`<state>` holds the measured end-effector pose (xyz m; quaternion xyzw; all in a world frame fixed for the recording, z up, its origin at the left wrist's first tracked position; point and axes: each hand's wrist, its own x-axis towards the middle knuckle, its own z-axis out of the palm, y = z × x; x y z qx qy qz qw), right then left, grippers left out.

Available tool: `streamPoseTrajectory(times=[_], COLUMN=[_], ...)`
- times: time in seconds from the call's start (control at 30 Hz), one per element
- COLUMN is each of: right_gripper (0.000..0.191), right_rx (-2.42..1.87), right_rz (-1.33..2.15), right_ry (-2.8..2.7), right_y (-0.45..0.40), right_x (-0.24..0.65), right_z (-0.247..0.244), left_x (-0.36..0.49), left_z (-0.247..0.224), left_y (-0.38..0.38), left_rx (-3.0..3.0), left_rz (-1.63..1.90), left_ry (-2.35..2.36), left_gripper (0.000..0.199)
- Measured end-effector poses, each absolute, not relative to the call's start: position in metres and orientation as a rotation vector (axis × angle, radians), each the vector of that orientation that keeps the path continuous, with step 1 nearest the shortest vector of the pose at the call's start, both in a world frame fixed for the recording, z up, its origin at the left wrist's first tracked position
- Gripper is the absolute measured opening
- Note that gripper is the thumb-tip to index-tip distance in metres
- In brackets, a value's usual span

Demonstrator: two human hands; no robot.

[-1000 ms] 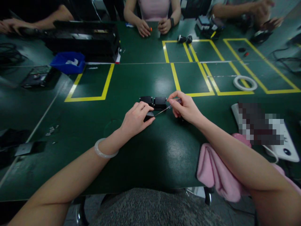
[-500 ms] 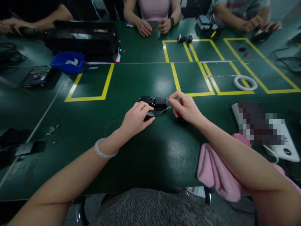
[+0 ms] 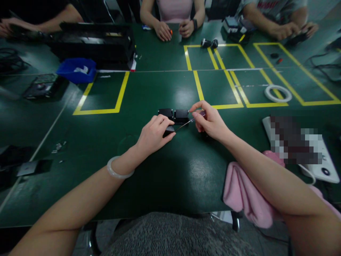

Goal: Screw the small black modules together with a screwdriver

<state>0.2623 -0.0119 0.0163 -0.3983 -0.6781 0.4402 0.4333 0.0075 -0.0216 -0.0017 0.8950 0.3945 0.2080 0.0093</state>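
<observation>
My right hand [image 3: 209,119] is closed round the handle of a thin screwdriver [image 3: 189,122]. Its shaft slants down to the left, and the tip meets a small black part [image 3: 169,131]. That part is held by my left hand [image 3: 156,133], thumb and fingers on either side, which hide much of it. Just behind it, two black block-shaped pieces stand side by side: a left block [image 3: 165,113] and a right block [image 3: 181,115]. Something dark lies under my right hand, mostly hidden.
A pink cloth [image 3: 239,188] and a white power strip [image 3: 326,156] lie at the right, near a white tape roll [image 3: 278,93]. Far left are a blue bin [image 3: 76,69] and a long black housing [image 3: 93,46]. Small screws [image 3: 58,147] lie left. Several people sit across the table.
My hands and the screwdriver have hardly moved. Across the table, the hands of the people at the far left and far right have shifted slightly.
</observation>
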Motion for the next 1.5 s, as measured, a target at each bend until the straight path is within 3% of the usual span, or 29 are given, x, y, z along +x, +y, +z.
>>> streamPoseTrajectory(times=[0.57,1.1,1.33,1.5], right_gripper=[0.031,0.013,0.021,0.01], right_rx=[-1.049,-1.044,-1.083,-1.05], right_rz=[1.091,1.042,1.037,1.017], right_ry=[-1.707,-1.706,-1.724,-1.716], right_y=[-0.0126,-0.0141,-0.0137,-0.0142], right_x=[0.262,0.2624,0.2629,0.2624], right_z=[0.0174,0.0174,0.0179,0.0185], left_x=[0.0072,0.008,0.0078,0.0075], left_z=[0.0013,0.0007,0.0015,0.0011], left_y=[-0.0226,-0.0223,-0.0224,-0.0224], left_rx=[2.773,2.782,2.766,2.759], left_rz=[0.598,0.611,0.6,0.615], left_ry=[1.254,1.249,1.258,1.246], left_gripper=[0.028,0.027,0.027,0.026])
